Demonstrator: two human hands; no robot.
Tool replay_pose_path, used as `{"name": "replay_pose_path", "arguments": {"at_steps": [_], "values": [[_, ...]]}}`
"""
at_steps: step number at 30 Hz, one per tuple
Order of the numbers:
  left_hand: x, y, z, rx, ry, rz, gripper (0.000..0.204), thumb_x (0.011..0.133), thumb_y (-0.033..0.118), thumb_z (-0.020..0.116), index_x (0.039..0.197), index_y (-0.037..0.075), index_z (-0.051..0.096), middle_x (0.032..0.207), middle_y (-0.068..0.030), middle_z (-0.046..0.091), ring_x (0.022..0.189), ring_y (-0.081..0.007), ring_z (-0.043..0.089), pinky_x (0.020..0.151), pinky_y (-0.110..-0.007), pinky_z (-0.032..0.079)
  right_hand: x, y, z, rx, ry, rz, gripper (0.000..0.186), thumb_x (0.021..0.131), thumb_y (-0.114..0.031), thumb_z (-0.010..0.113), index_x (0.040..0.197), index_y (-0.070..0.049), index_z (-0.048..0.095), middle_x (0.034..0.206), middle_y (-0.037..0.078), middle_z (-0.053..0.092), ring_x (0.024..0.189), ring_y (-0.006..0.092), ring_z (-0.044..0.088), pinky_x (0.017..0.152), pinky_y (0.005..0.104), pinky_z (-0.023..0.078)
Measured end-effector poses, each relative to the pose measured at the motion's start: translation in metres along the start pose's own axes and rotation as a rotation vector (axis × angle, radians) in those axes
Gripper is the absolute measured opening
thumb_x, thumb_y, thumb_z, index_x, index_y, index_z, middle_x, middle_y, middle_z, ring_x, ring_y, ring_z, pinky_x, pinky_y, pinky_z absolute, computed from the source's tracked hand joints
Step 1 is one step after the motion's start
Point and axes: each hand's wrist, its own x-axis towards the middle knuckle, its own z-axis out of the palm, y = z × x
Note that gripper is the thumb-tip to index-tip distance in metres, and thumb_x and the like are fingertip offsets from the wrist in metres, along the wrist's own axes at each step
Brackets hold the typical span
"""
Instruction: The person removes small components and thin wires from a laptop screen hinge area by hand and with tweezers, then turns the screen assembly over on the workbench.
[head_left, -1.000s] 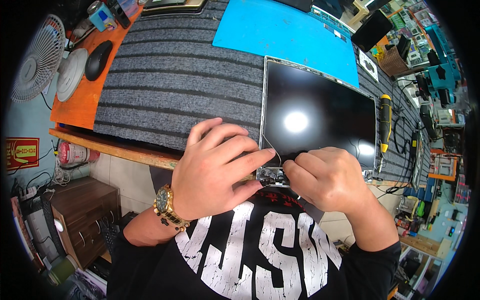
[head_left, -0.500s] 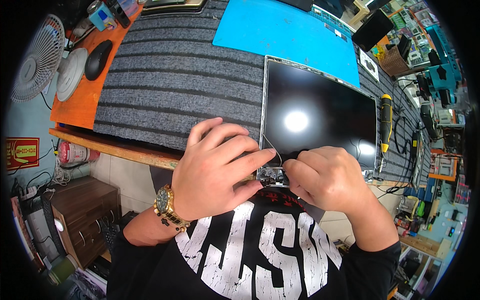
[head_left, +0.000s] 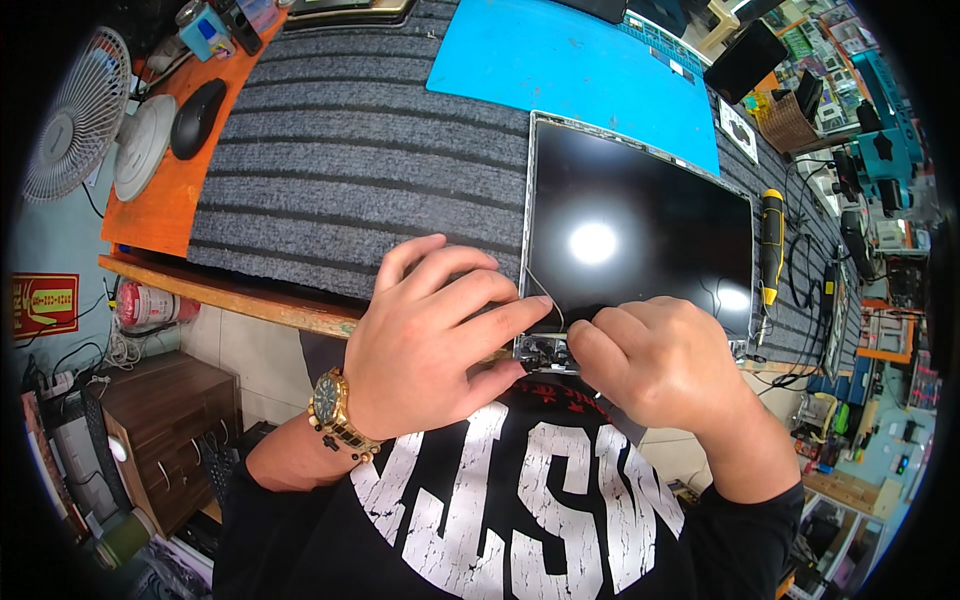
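A bare laptop screen [head_left: 640, 215] with a glossy black panel and silver rim lies at the mat's near edge, a thin pale cable [head_left: 546, 290] across its lower left. My left hand [head_left: 430, 340] is open, fingers apart, its index fingertip at the screen's left edge near that cable and its thumb beside the lower-left corner. My right hand [head_left: 655, 365] is curled closed over the lower edge, right beside the exposed hinge parts [head_left: 542, 352]; its fingertips and whatever they grip are hidden. A yellow-and-black screwdriver [head_left: 771, 240] lies to the screen's right.
The grey striped mat [head_left: 330, 170] covers the orange desk [head_left: 150, 225]. A blue mat [head_left: 560, 60] lies beyond the screen. At left are a white fan [head_left: 75, 115] and black mouse [head_left: 198, 118]; cables [head_left: 805, 250], electronics and a woven basket [head_left: 790, 125] crowd the right.
My right hand has shifted very slightly to the right, still curled at the screen's lower edge. My left hand and the screen look unchanged.
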Motion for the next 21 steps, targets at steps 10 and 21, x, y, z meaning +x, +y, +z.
{"name": "replay_pose_path", "arguments": {"at_steps": [10, 21], "values": [[0.000, -0.001, 0.000, 0.003, 0.000, 0.004, 0.057, 0.076, 0.027, 0.096, 0.130, 0.019, 0.084, 0.119, 0.0024, 0.074, 0.129, -0.0264, 0.066, 0.120, -0.059, 0.044, -0.001, 0.002, 0.003, 0.022, -0.006, -0.005, 0.023, 0.076, -0.012, 0.083, 0.092, -0.005, 0.069, 0.071, 0.003, 0.058, 0.060, 0.0247, 0.067, 0.052, 0.0417, 0.052], [0.000, 0.000, -0.001, 0.001, -0.009, -0.002, 0.057, 0.076, 0.028, 0.096, 0.131, 0.020, 0.083, 0.120, 0.0030, 0.074, 0.130, -0.0263, 0.065, 0.121, -0.059, 0.044, -0.002, 0.004, 0.010, 0.125, -0.024, 0.080, 0.026, 0.074, -0.009, 0.085, 0.091, -0.007, 0.066, 0.068, 0.004, 0.062, 0.058, 0.0288, 0.068, 0.054, 0.0435, 0.053]]}}
